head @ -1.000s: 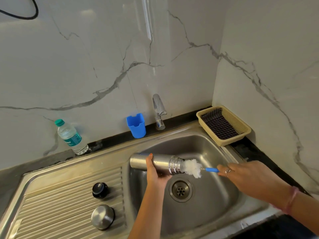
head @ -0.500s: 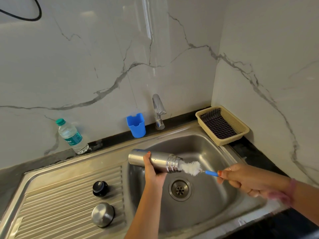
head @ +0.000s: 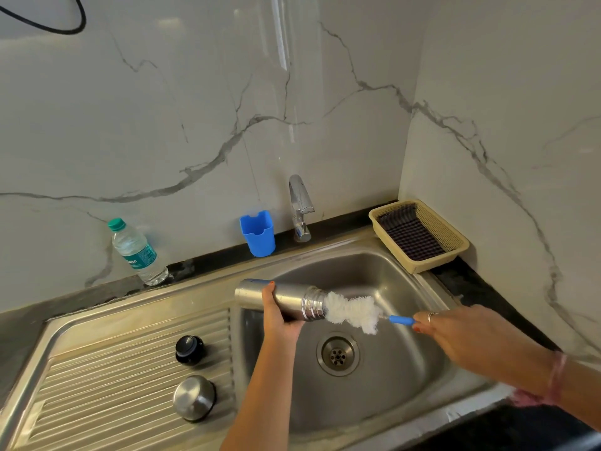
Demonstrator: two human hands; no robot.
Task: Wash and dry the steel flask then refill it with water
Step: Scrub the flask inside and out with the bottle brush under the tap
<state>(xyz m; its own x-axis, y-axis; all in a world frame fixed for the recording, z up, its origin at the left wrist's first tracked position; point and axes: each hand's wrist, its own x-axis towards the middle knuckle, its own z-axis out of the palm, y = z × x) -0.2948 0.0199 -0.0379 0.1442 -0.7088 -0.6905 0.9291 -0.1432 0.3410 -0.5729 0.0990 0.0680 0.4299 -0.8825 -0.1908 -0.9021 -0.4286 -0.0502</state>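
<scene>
My left hand [head: 278, 315] grips the steel flask [head: 292, 299] from below, holding it on its side over the sink basin [head: 383, 395] with its threaded mouth pointing right. A white bottle brush [head: 353, 312] sticks mostly out of the mouth. Its blue handle [head: 401, 319] is pinched in my right hand [head: 461, 333], which comes in from the right. On the ribbed drainboard [head: 107, 382] lie the flask's black inner stopper [head: 189, 349] and its steel cap [head: 194, 398].
A chrome tap [head: 300, 208] stands behind the basin, no water running. Beside it are a blue plastic holder [head: 258, 234] and, further left, a small water bottle [head: 136, 252]. A beige basket [head: 455, 247] with a dark cloth sits in the right corner.
My right hand has pulled the brush out to the right, so more white bristle shows outside the flask mouth. The flask has barely shifted.
</scene>
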